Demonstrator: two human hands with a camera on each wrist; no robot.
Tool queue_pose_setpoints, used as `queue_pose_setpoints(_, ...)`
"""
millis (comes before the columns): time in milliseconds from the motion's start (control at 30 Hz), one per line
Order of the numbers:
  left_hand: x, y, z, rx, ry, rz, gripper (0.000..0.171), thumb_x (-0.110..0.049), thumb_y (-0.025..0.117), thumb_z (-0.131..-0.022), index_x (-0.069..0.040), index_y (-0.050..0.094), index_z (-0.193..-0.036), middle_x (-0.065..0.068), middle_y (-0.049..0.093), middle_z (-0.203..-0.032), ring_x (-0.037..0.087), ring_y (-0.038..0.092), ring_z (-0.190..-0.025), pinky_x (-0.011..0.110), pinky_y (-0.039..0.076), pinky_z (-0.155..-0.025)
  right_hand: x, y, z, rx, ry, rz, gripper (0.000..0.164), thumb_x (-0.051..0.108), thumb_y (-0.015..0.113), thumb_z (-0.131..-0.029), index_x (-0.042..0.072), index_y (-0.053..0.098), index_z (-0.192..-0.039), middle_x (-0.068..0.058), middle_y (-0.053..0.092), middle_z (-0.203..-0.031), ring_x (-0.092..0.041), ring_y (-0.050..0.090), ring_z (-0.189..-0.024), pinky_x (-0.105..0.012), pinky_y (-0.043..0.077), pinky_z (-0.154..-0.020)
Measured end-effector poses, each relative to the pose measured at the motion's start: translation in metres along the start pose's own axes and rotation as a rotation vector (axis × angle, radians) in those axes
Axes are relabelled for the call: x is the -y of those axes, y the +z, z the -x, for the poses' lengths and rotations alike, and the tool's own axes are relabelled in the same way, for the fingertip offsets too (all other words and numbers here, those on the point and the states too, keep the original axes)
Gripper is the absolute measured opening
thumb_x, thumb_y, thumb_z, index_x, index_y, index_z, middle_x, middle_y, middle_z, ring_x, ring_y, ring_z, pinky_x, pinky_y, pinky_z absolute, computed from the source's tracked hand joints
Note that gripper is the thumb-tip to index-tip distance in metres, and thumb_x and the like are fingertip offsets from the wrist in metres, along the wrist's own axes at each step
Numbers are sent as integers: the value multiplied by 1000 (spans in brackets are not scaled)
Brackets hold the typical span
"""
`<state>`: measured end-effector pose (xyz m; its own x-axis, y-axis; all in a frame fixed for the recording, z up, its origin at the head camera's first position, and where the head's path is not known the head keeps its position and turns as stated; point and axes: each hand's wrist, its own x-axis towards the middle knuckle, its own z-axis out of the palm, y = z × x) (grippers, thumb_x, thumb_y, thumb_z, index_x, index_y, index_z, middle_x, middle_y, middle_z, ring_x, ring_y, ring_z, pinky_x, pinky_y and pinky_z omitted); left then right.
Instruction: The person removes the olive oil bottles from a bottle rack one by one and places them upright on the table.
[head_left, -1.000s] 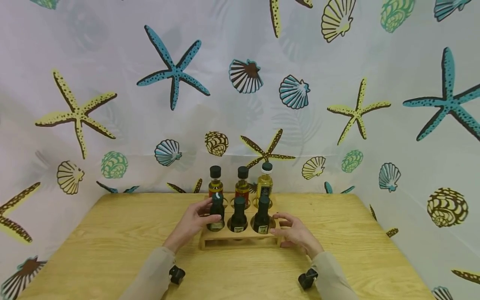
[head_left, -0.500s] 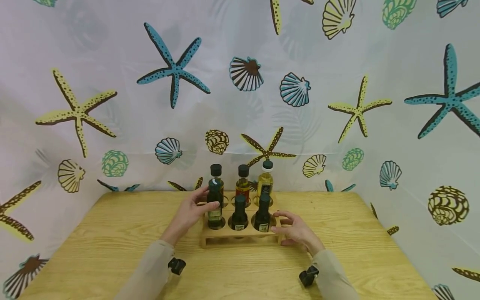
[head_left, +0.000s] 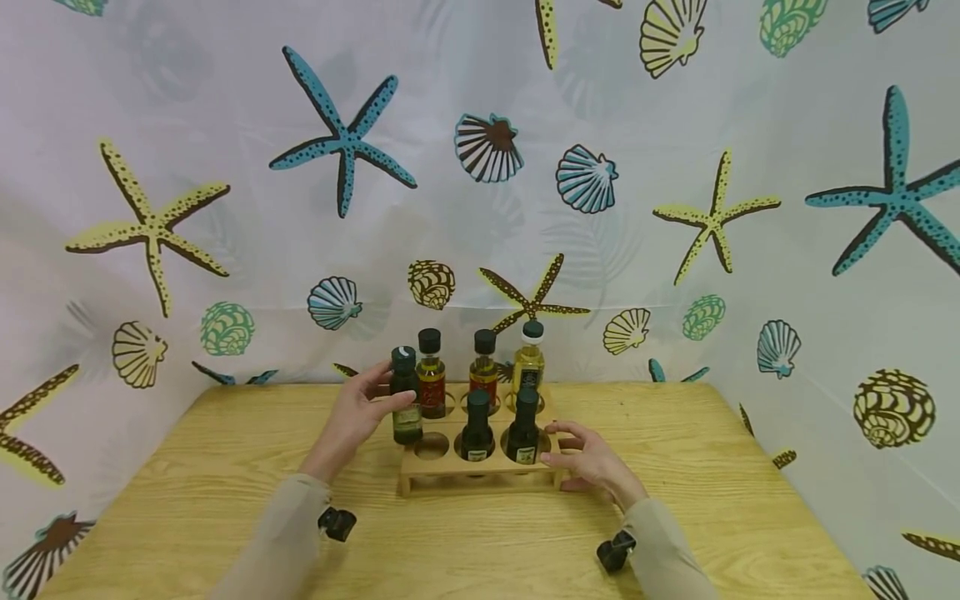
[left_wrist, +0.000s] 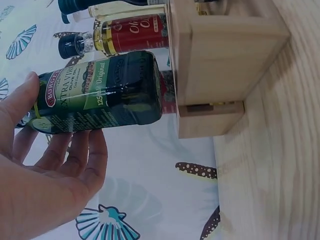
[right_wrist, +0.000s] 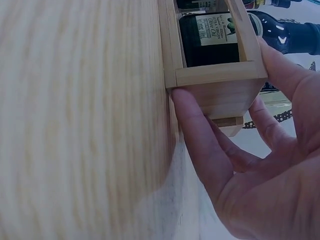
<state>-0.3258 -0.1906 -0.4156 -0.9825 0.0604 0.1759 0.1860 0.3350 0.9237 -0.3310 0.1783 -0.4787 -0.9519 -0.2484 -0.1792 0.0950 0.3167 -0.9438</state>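
A dark green olive oil bottle (head_left: 406,400) is upright in my left hand (head_left: 348,421), which grips it between thumb and fingers. The left wrist view shows the bottle's label and its base, apart from the wooden rack's end. This two-tier bottle rack (head_left: 480,469) has a vacant round hole at its front left. Two more dark bottles, one in the middle (head_left: 477,429) and one at the right (head_left: 523,425), stand in its front row. My right hand (head_left: 596,464) holds the rack's right end, thumb at the top and a fingertip at the lower edge.
On the rack's back tier stand two bottles with red labels, one at the left (head_left: 432,387) and one in the middle (head_left: 483,379), plus a yellow oil bottle (head_left: 528,367). A patterned cloth (head_left: 510,225) rises behind the wooden table (head_left: 225,475).
My left hand has lifted the olive oil bottle up out of the front-left hole and carried it left, clear of the hole. My right hand has stayed at the rack's right end.
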Motion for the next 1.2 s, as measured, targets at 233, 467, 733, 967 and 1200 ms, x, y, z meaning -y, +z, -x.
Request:
queue_pose_setpoints(233, 11, -9, -1, -27, 9, 2, 82, -34, 74, -89, -10, 31, -155, 21, 48, -143, 38, 50, -128, 53, 43, -105, -2, -1, -1, 4, -11, -5, 57, 27, 78, -85, 21, 55, -137, -24, 41, -149, -38, 55, -122, -45, 59, -74)
queue_pose_setpoints(467, 24, -17, -5, -47, 23, -17, 81, -33, 73, -90, -9, 30, -155, 23, 49, -141, 40, 50, -127, 54, 43, -104, -3, -2, 0, 20, -18, -21, 58, 27, 78, -85, 20, 54, -138, -25, 39, -149, -37, 55, -122, -44, 59, -74)
queue_pose_setpoints(733, 39, -27, -15, -11, -10, -48, 85, -34, 71, -91, -8, 24, -156, 25, 42, -146, 43, 43, -134, 56, 40, -107, -3, -2, -1, 12, -14, -25, 58, 26, 78, -85, 20, 54, -138, -24, 40, -148, -31, 59, -114, -42, 59, -69)
queue_pose_setpoints(967, 59, -35, -28, 2, -31, -57, 88, -35, 71, -91, -8, 21, -157, 27, 35, -151, 44, 38, -137, 58, 37, -109, -4, -2, -2, 14, -25, -35, 58, 26, 77, -86, 19, 54, -138, -25, 39, -149, -35, 57, -119, -43, 59, -70)
queue_pose_setpoints(1200, 70, -41, -35, 7, -22, -60, 83, -33, 70, -92, -9, 23, -157, 27, 35, -151, 46, 39, -137, 59, 38, -107, -5, -2, -2, 10, -23, -35, 58, 26, 77, -86, 21, 53, -139, -23, 41, -148, -27, 59, -109, -41, 59, -67)
